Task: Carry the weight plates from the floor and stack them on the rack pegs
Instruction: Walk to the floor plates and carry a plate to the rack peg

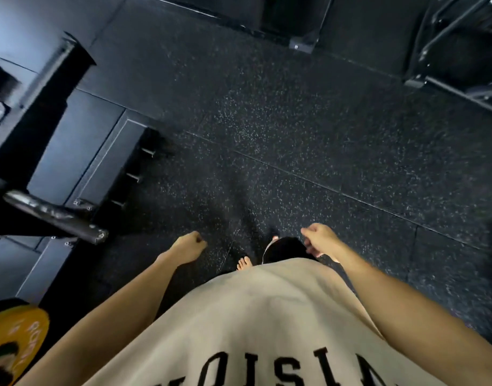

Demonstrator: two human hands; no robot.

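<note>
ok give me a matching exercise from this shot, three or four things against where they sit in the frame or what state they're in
Things:
1. yellow plate
2. left hand
3. right hand
4. bare foot

Places or states:
A. fingers curled, holding nothing, left of the shirt
B. bottom left corner of the frame
C. on the speckled floor, just past the shirt hem
D. loose, empty, right of centre

Pairs: 1-B, 2-A, 3-D, 4-C
</note>
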